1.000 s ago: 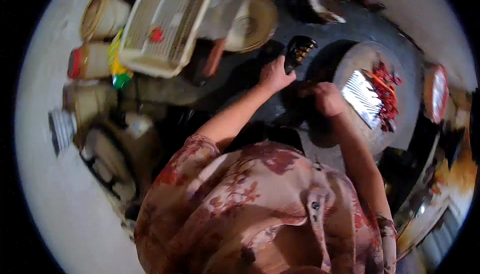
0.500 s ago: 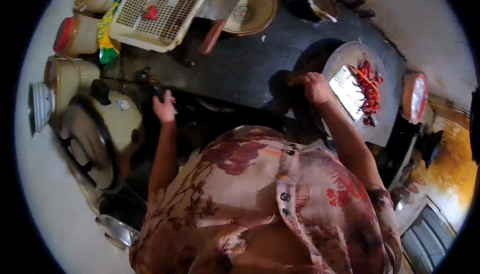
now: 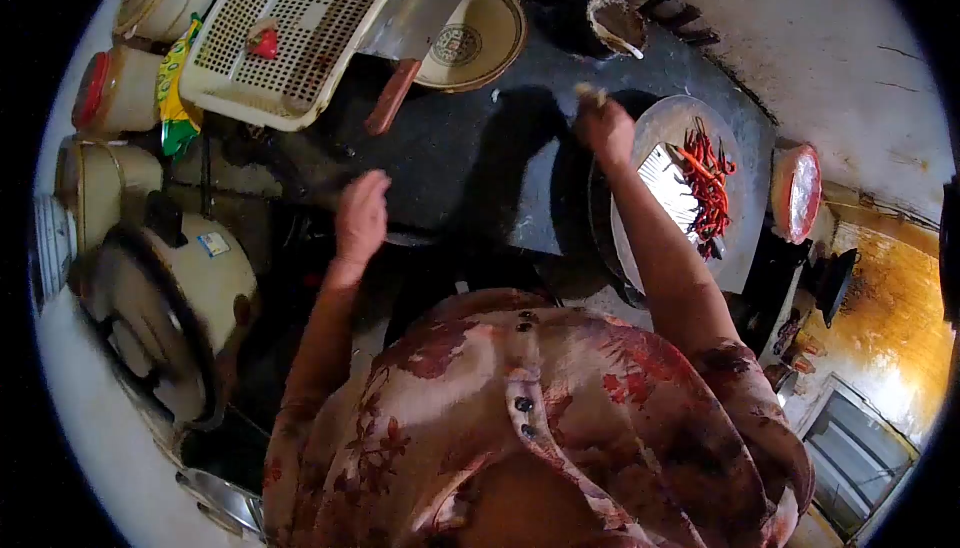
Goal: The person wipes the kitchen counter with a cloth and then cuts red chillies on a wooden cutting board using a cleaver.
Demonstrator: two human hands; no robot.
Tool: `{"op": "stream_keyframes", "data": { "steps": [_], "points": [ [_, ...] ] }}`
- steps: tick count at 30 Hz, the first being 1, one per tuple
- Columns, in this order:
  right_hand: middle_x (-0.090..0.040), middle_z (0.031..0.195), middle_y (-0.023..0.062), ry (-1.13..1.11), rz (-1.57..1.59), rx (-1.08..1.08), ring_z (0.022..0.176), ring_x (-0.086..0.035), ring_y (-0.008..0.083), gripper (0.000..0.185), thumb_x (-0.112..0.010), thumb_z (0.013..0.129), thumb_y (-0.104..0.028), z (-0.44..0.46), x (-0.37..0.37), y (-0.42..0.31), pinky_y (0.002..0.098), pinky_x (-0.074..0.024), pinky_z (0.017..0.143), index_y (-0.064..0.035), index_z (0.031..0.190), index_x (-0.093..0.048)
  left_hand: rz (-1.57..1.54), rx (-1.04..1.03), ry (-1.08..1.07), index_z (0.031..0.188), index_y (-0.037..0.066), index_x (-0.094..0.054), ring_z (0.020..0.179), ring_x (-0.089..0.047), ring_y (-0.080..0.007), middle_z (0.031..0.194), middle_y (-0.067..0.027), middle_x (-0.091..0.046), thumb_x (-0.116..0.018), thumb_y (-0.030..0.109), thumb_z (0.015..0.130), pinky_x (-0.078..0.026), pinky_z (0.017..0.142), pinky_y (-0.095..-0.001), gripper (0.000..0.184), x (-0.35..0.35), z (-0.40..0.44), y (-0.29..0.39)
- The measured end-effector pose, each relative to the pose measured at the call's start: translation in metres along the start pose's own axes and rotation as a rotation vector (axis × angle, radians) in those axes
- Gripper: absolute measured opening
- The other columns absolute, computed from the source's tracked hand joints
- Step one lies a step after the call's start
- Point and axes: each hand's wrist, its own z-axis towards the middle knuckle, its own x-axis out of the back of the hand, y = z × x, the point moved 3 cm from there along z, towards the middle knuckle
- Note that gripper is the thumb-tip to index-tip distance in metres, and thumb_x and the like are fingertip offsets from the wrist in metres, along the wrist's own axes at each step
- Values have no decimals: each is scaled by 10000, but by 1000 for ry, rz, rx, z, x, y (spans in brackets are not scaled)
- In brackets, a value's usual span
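Observation:
My right hand (image 3: 607,136) is closed on a small tan, lumpy piece (image 3: 590,96) whose kind I cannot make out. It hovers at the left edge of a round grey board (image 3: 745,248). On that board lie a heap of red chillies (image 3: 710,183) and a bright white patch with dark stripes (image 3: 665,186). Over the front edge of the dark counter (image 3: 440,183) is my left hand (image 3: 362,213), fingers stretched and slightly blurred, with nothing visible in it. Beyond it, a cleaver (image 3: 415,13) with a brown handle rests between a basket and a plate.
A cream perforated basket (image 3: 320,113) holds a small red piece. Beside it sits a cream plate (image 3: 500,53). A rice cooker (image 3: 215,278), tubs and a yellow-green packet (image 3: 180,88) line the left. A dark bowl with a spoon (image 3: 615,23) stands at the back.
My left hand has come up and right from the dark area below the counter edge. My right hand has lifted with the tan piece. The view has shifted a little.

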Motion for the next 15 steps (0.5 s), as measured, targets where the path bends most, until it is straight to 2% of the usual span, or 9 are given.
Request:
{"op": "stream_keyframes", "data": {
  "steps": [1,2,5,6,7,9,12,15],
  "points": [
    [-640,880,232,95,-123,-19,870,-618,391,368,-567,805,-375,18,6,-2,439,-485,768,-20,851,-650,16,-92,-121,1113,32,-569,1093,-514,-308,1188,-116,-545,-578,54,802,-394,955,-410,312,-16,4,11],
    [-637,865,218,158,22,-71,848,-606,404,373,-536,834,-354,33,13,-1,472,-483,730,5,842,-639,14,-117,-137,1136,34,-565,1123,-499,-307,1206,-114,-540,-571,70,819,-387,969,-418,319,-28,7,16],
    [-616,943,199,283,-202,-48,913,-587,393,318,-526,832,-300,89,-33,44,455,-480,777,-5,877,-638,35,-149,-146,1157,42,-562,1172,-467,-300,1251,-101,-515,-585,139,834,-365,988,-446,337,-59,16,16],
    [-585,1019,195,123,-211,-92,948,-568,388,292,-514,822,-263,104,-57,58,438,-475,812,-33,938,-650,38,-139,-120,1158,44,-560,1178,-460,-299,1257,-100,-509,-592,152,830,-361,989,-450,346,-60,14,16],
    [-578,1023,201,220,-113,-84,914,-567,391,291,-519,812,-246,101,-69,47,440,-472,807,-71,999,-657,43,-125,-89,1159,46,-558,1185,-454,-298,1263,-99,-504,-599,165,826,-357,991,-454,356,-63,13,16],
    [-572,994,200,338,-64,56,890,-561,397,285,-519,819,-245,116,-93,60,451,-469,792,-78,996,-667,42,-119,-125,1168,62,-547,1194,-441,-308,1288,-94,-481,-635,206,797,-354,984,-469,408,-67,11,10],
    [-566,968,200,407,-93,-15,863,-559,403,272,-534,796,-229,104,-77,13,462,-464,769,-55,950,-674,66,-114,-161,1201,71,-511,1181,-444,-327,1307,-91,-462,-666,221,766,-354,974,-485,486,-67,13,11],
    [-594,931,216,471,-103,49,853,-569,393,227,-528,775,-197,107,-78,-6,459,-459,780,-75,894,-677,91,-81,-183,1209,77,-503,1172,-447,-326,1307,-90,-458,-670,217,762,-354,970,-490,497,-66,13,16]
  ]
}}
